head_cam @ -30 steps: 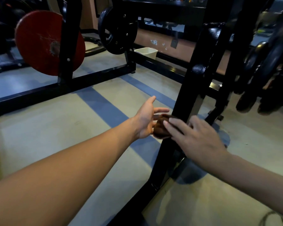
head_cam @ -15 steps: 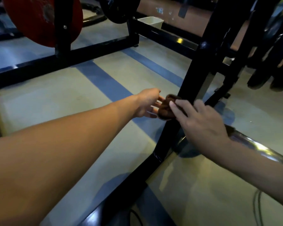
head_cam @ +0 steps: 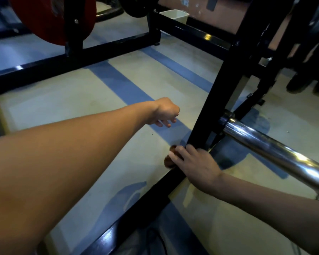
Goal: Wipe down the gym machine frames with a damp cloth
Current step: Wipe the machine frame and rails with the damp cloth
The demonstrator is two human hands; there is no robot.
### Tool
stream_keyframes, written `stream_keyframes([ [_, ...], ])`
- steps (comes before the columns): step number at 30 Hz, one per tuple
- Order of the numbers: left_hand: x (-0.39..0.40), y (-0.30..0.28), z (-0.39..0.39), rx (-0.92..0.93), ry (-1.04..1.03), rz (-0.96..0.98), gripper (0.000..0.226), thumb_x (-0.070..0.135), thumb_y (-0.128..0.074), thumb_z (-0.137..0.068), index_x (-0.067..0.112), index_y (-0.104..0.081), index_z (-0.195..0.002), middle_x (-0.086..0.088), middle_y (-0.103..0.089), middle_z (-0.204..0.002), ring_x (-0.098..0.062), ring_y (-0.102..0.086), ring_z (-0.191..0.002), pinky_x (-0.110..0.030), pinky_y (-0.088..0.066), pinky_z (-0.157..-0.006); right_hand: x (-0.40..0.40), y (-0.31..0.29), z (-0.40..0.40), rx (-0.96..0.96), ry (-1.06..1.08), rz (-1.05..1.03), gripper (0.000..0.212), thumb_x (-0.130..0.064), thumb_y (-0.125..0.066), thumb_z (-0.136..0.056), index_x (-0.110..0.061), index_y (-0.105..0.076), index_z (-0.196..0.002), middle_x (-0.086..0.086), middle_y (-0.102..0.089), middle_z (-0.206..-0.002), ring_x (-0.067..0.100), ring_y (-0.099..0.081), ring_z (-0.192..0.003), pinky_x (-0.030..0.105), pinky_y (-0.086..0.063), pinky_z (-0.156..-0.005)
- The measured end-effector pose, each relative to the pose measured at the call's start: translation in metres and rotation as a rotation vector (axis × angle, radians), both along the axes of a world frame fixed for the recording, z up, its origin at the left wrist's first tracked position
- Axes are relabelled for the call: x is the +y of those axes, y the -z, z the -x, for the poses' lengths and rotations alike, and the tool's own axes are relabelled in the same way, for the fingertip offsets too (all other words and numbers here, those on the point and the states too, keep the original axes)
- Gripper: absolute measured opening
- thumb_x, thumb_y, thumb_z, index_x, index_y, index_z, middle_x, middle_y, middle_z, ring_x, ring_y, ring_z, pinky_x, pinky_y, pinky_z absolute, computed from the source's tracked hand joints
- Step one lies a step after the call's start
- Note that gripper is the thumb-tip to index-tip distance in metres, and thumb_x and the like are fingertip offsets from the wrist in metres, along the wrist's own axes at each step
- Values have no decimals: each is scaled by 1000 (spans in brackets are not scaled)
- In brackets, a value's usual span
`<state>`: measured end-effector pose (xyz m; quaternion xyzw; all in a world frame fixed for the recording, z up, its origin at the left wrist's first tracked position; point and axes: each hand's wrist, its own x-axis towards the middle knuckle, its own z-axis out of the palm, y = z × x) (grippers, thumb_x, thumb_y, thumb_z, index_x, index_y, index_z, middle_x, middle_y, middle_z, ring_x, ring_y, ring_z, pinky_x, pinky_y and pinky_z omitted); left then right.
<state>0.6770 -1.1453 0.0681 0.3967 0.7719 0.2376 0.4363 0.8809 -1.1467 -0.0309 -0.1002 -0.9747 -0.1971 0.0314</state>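
Down the black steel upright has slid the right hand, pinching the crumpled brown cloth near its foot.
Left hand hangs loosely curled, apart; base rail probably unwiped.

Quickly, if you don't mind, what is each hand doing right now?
Left hand: holding nothing, fingers loosely curled, above the floor.
Right hand: pressing the brown cloth against the foot of the black post.

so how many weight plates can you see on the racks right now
2 clear ones: a red plate at top left and a black plate near top centre. Dark shapes at far right may be more.
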Motion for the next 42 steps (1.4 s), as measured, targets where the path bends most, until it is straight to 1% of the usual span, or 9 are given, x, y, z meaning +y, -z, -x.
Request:
stream_keyframes([
  [4, -2, 1, 8, 41, -27, 1, 32, 20, -43, -103, 5, -62, -124, -5, -69, -120, -22, -70, -101, -38, -55, -88, 19, -49, 24, 23, 85, -125, 39, -27, -54, -83, -23, -68, -119, 5, -57, -128, 28, -48, -107, 39, -37, -76],
  [9, -5, 5, 12, 85, -46, 20, 28, 18, -47, -102, 4, -64, -120, -8, -71, -119, -24, -73, -98, -31, -50, -71, 7, -18, 55, -397, 188, -159, 53, -40, -28, -110, -11, -61, -140, 19, -50, -150, 39, -33, -147, 52, -7, -123],
  [12, -12, 2, 13, 90, -36, 25, 28, 15, -47, -103, 3, -64, -121, -8, -71, -119, -20, -71, -87, -32, -51, -71, -5, 1, 62, -544, 181, -56, 47, -36, -27, -112, -15, -65, -130, 14, -62, -126, 31, -55, -117, 45, -36, -99],
  [17, -23, -1, 14, 132, 42, 60, 30, 8, -43, -105, 0, -63, -126, -15, -70, -124, -25, -73, -104, -41, -56, -88, -6, 9, 62, -573, 108, -90, 31, -29, -41, -108, -15, -65, -120, 11, -63, -115, 28, -56, -104, 40, -27, -76],
  [21, -21, -5, 20, 115, -55, 6, 29, 12, -49, -102, 2, -68, -121, -17, -71, -121, -27, -69, -96, -45, -56, -95, 8, -21, 59, -520, 124, -114, 33, -24, -40, -107, -16, -68, -122, 11, -65, -118, 28, -59, -108, 45, -34, -100],
  [24, -17, -10, 16, 105, -82, -16, 30, 6, -46, -99, -5, -68, -117, -21, -71, -117, -30, -70, -91, -42, -57, -81, 37, -87, 55, -303, 167, -140, 36, -33, -41, -104, -20, -73, -115, 6, -70, -112, 30, -61, -110, 49, -16, -124],
  [31, 9, -19, 5, -40, -257, -153, 34, 19, -47, -90, -1, -69, -107, -20, -73, -109, -27, -61, -77, -31, -49, -68, 102, -231, 58, 44, 271, -392, 52, -50, -35, -99, -21, -76, -89, 2, -72, -88, 26, -62, -95, 47, -14, -126],
  [38, 6, -40, -10, -155, -316, -258, 24, 12, -43, -104, 5, -65, -107, -9, -67, -93, -20, -59, -72, -28, -50, -67, 54, -116, 53, -219, 70, -269, 43, -38, -40, -103, -13, -72, -115, 11, -68, -107, 29, -56, -102, 46, -36, -104],
  [42, -2, -47, -7, -142, -323, -266, 21, 16, -41, -105, 10, -61, -104, -7, -66, -91, -15, -56, -66, -26, -46, -62, 20, -40, 51, -512, 25, -281, 42, -26, -37, -108, -4, -56, -138, 20, -56, -137, 35, -46, -129, 50, -28, -115],
])
